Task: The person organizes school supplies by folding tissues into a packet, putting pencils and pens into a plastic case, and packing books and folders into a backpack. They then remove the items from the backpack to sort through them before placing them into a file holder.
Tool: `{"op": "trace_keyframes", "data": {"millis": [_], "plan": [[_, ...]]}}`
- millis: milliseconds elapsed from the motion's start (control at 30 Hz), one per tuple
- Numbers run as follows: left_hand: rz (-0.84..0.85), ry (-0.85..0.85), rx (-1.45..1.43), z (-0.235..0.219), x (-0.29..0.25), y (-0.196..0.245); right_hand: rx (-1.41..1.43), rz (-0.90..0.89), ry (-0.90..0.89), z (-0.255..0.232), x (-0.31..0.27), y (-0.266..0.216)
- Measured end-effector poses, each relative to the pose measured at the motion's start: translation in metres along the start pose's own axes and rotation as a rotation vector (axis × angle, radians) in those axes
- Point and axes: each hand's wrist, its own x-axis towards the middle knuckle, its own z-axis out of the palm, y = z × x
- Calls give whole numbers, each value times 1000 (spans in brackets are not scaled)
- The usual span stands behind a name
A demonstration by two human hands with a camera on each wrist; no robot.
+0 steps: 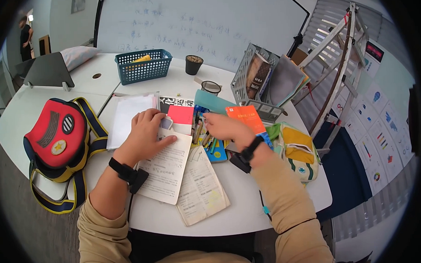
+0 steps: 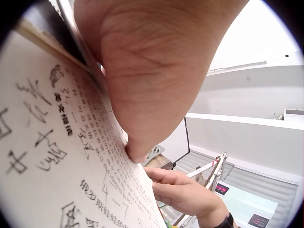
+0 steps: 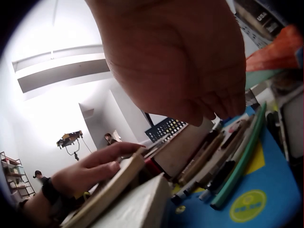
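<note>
My left hand (image 1: 148,136) rests on a printed book (image 1: 163,172), fingers spread across its upper part and thumb over the page. Handwriting shows on that page (image 2: 71,142) in the left wrist view. A small pale object (image 1: 166,122) lies by the left fingertips. Over several pens (image 1: 206,137) hovers my right hand (image 1: 229,128), its fingers loosely bent; no held item can be seen, and the palm partly hides the fingertips. A green pen (image 3: 242,161) and others lie on a blue book (image 3: 275,190). A worn open booklet (image 1: 203,189) lies beside the printed book.
A red bag (image 1: 57,134) and white papers (image 1: 132,118) are at left. Behind stand a blue basket (image 1: 143,71), a potted plant (image 1: 194,65) and a grey file rack (image 1: 245,77). An orange book (image 1: 247,118) and a green-yellow bag (image 1: 297,151) lie at right.
</note>
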Motion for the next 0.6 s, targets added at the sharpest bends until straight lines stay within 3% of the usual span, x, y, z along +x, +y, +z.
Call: {"op": "trace_keyframes", "data": {"millis": [33, 133, 233, 333, 433, 467, 567, 600], "plan": [[0, 5, 4, 0, -1, 0, -82, 72, -55, 8, 16, 2], [1, 22, 5, 2, -2, 0, -149, 113, 133, 34, 49, 16], [2, 24, 1, 1, -2, 1, -85, 128, 90, 25, 52, 10], [-7, 22, 4, -1, -2, 3, 11, 96, 6, 4, 35, -4], [9, 36, 21, 0, -2, 5, 77, -133, 57, -23, 14, 8], [10, 34, 16, 0, -2, 6, 130, -128, 14, -47, 12, 9], [9, 32, 9, -1, -2, 8, 573, 62, 252, -88, -3, 34], [8, 31, 18, -1, -2, 8, 578, 36, 422, -98, 1, 58]]}}
